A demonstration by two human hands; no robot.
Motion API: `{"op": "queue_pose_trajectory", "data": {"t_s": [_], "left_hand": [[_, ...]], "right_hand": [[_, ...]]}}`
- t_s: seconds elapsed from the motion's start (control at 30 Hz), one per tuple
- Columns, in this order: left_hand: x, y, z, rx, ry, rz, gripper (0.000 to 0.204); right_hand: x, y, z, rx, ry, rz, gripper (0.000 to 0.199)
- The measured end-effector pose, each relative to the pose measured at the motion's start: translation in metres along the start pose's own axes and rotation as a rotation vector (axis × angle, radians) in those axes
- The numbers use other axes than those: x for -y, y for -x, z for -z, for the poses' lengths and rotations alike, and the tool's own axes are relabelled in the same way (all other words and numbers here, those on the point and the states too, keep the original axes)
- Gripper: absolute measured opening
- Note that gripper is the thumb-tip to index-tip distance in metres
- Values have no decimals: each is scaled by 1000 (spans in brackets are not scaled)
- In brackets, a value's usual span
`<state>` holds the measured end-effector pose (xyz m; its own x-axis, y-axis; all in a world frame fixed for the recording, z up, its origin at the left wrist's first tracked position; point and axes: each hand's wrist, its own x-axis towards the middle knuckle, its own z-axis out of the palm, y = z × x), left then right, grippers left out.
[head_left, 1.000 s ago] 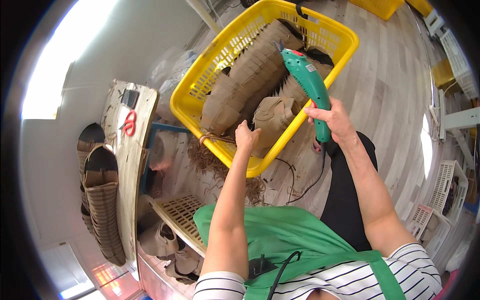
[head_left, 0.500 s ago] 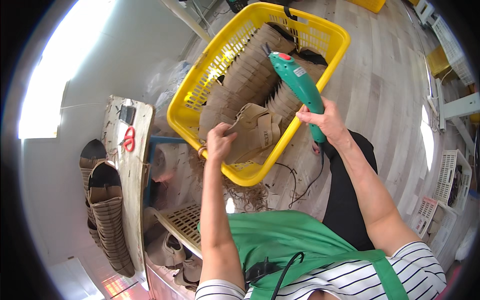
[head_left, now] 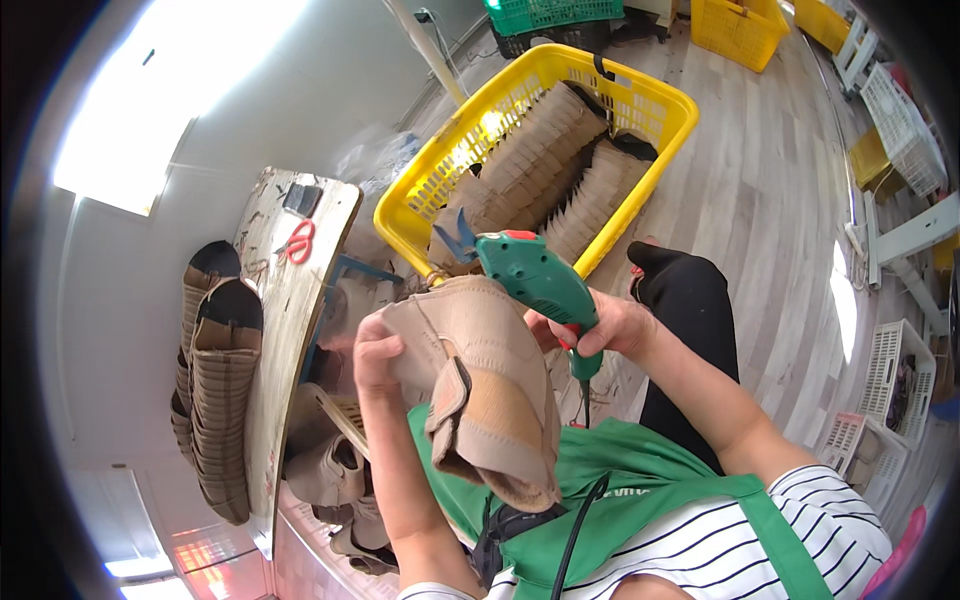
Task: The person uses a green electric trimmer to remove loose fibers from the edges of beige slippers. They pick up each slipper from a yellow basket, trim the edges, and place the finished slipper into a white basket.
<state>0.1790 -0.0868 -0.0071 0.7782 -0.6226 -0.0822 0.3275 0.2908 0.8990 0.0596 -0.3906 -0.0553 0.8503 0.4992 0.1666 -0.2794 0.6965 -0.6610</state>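
Note:
A beige shoe upper with a strap hangs in front of the green apron. My left hand is closed on its left edge. My right hand is wrapped around the handle of green electric scissors, whose blades point up and left, just above the shoe upper and apart from it. Part of my right hand's fingers are hidden behind the tool and the shoe upper. Beyond both hands, a yellow basket holds rows of nested beige shoe uppers.
On the left, a worn wooden board carries red-handled scissors and a small dark box. Stacked shoe uppers stand beside it. White crates sit at the right, another yellow crate at the back.
My left hand has lifted a shoe upper out of the basket and drawn it toward me. The electric scissors have come lower and left, beside it, with their blades now tilted left.

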Motion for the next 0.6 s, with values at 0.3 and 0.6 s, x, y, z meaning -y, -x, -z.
{"op": "queue_pose_trajectory", "data": {"t_s": [0.3, 0.6], "left_hand": [[71, 33, -14, -582, -959, -375, 24], [57, 117, -113, -624, -894, -347, 17]], "right_hand": [[10, -3, -80, -409, 348, -71, 25], [-2, -23, -91, -561, 445, 48, 23]]}}
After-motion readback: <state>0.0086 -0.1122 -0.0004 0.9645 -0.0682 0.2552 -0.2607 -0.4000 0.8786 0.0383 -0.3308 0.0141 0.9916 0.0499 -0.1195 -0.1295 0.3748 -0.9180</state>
